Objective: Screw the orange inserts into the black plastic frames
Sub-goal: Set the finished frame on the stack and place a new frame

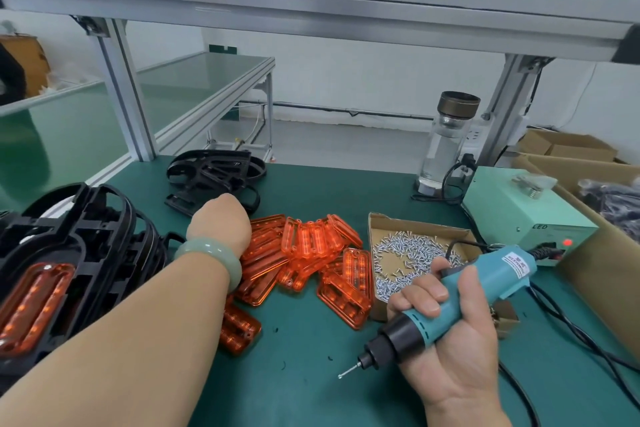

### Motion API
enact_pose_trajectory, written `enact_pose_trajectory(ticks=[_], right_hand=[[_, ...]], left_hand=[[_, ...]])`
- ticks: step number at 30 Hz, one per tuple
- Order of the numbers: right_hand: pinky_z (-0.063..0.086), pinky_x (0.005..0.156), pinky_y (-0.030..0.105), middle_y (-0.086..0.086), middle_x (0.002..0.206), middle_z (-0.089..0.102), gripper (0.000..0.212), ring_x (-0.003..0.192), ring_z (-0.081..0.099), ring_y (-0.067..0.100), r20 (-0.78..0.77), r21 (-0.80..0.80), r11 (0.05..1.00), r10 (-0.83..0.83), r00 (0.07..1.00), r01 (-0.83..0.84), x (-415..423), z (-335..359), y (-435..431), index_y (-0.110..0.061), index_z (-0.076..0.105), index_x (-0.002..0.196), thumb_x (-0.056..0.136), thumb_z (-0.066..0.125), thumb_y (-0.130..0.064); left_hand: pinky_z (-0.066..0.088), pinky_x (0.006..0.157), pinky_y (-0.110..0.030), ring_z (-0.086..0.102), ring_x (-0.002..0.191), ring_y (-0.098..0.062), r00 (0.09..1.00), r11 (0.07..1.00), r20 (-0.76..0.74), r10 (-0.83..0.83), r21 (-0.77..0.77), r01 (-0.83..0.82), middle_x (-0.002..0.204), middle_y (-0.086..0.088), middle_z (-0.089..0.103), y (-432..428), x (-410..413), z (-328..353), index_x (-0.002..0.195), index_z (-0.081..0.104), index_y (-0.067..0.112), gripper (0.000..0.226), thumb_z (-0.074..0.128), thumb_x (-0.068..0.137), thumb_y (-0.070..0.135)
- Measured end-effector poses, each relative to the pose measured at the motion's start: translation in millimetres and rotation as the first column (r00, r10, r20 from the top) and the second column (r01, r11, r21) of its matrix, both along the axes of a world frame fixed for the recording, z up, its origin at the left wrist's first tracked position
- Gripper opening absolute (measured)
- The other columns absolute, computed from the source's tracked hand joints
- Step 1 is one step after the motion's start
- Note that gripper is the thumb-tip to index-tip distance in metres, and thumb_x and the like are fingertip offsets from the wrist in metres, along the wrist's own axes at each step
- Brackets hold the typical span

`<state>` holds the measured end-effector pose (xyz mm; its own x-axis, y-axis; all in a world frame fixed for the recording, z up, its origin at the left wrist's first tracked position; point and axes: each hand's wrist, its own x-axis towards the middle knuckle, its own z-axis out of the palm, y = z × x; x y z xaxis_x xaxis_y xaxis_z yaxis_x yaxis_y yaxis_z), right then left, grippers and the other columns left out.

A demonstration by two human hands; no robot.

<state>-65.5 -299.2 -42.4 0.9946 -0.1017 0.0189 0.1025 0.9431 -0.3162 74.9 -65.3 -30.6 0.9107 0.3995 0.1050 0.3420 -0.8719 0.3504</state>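
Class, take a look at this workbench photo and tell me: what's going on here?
A person is working at a green bench. The right hand grips a teal electric screwdriver, its bit clear of any part. The left hand reaches into the pile of orange inserts; its fingers are hidden, so a grasp cannot be confirmed. On the left is a stack of black frames, the nearest with an orange insert already seated. Loose screws lie in a cardboard tray beside the pile.

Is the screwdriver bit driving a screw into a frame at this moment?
No, the right hand holds the electric screwdriver with its bit pointing at bare green mat, clear of the black frames.
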Motion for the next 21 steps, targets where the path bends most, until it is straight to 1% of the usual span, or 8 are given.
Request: enact_pose_trajectory(ticks=[3,6,9,11,15,17,19,21], right_hand=[[0.049,0.049,0.023,-0.01,0.059,0.042,0.061,0.043,0.044,0.004,0.009,-0.002,1.0,0.001,1.0,-0.001,0,0,-1,-0.02,0.063,0.083,0.037,0.099,-0.034],[0.049,0.049,0.023,-0.01,0.059,0.043,0.058,0.043,0.044,0.004,0.004,-0.012,1.0,-0.002,1.0,0.002,0,1,-1,-0.02,0.062,0.083,0.04,0.098,-0.035],[0.048,0.048,0.021,-0.011,0.058,0.042,0.027,0.043,0.043,0.003,-0.025,-0.039,0.999,-0.025,0.999,0.024,0,1,-1,-0.021,0.06,0.083,0.074,0.076,-0.04],[0.047,0.048,0.02,-0.011,0.058,0.041,0.022,0.043,0.043,0.003,-0.041,-0.044,0.998,-0.054,0.998,0.052,0,1,-1,-0.021,0.06,0.082,0.084,0.061,-0.043],[0.046,0.049,0.019,-0.011,0.058,0.041,0.023,0.043,0.042,0.002,-0.046,-0.04,0.995,-0.088,0.995,0.086,-2,2,-4,-0.021,0.057,0.084,0.084,0.063,-0.043],[0.045,0.05,0.018,-0.012,0.059,0.041,0.025,0.044,0.042,0.001,-0.026,-0.036,0.995,-0.089,0.996,0.088,-5,2,-7,-0.021,0.056,0.085,0.083,0.061,-0.045],[0.045,0.051,0.019,-0.012,0.06,0.041,0.033,0.045,0.042,0.001,0.017,-0.023,0.997,-0.075,0.997,0.075,-7,3,-9,-0.021,0.057,0.085,0.07,0.077,-0.043],[0.046,0.052,0.019,-0.013,0.06,0.042,0.047,0.045,0.043,0.001,0.051,-0.016,0.998,-0.068,0.996,0.069,-9,4,-11,-0.021,0.059,0.085,0.054,0.089,-0.038]], left_hand=[[0.041,0.068,-0.036,0.056,0.09,-0.033,0.996,0.998,0.078,0.043,0.05,-0.047,0.106,-0.011,0.061,-1,-9,4,0.11,0.058,0.014,0.027,0.044,0.088,0.006],[0.043,0.071,-0.038,0.056,0.103,-0.033,0.988,0.999,0.154,0.017,0.031,-0.022,0.115,-0.009,0.058,-2,-19,8,0.122,0.056,0.021,0.032,0.045,0.094,0.012],[0.041,0.07,-0.036,0.054,0.102,-0.03,0.966,1.0,0.258,-0.02,-0.005,0.022,0.112,-0.008,0.059,-9,-36,14,0.118,0.059,0.024,0.026,0.048,0.094,0.018],[0.04,0.071,-0.035,0.055,0.1,-0.029,0.937,0.997,0.343,-0.063,-0.014,0.073,0.108,-0.006,0.061,-18,-54,17,0.113,0.062,0.024,0.023,0.052,0.093,0.022],[0.043,0.077,-0.035,0.056,0.093,-0.024,0.868,0.97,0.444,-0.224,0.016,0.242,0.096,0.0,0.064,-40,-106,19,0.101,0.068,0.025,0.017,0.062,0.085,0.021],[0.047,0.073,-0.038,0.057,0.084,-0.025,0.828,0.937,0.446,-0.34,0.089,0.338,0.086,0.001,0.064,-49,-134,18,0.09,0.07,0.023,0.014,0.071,0.078,0.017],[0.049,0.063,-0.041,0.059,0.072,-0.025,0.775,0.89,0.443,-0.452,0.165,0.424,0.075,0.003,0.063,-55,-155,13,0.079,0.07,0.024,0.015,0.076,0.07,0.014],[0.042,0.061,-0.035,0.057,0.064,-0.021,0.725,0.841,0.427,-0.54,0.282,0.461,0.067,0.008,0.06,-55,-170,6,0.072,0.069,0.027,0.005,0.065,0.072,0.023]])
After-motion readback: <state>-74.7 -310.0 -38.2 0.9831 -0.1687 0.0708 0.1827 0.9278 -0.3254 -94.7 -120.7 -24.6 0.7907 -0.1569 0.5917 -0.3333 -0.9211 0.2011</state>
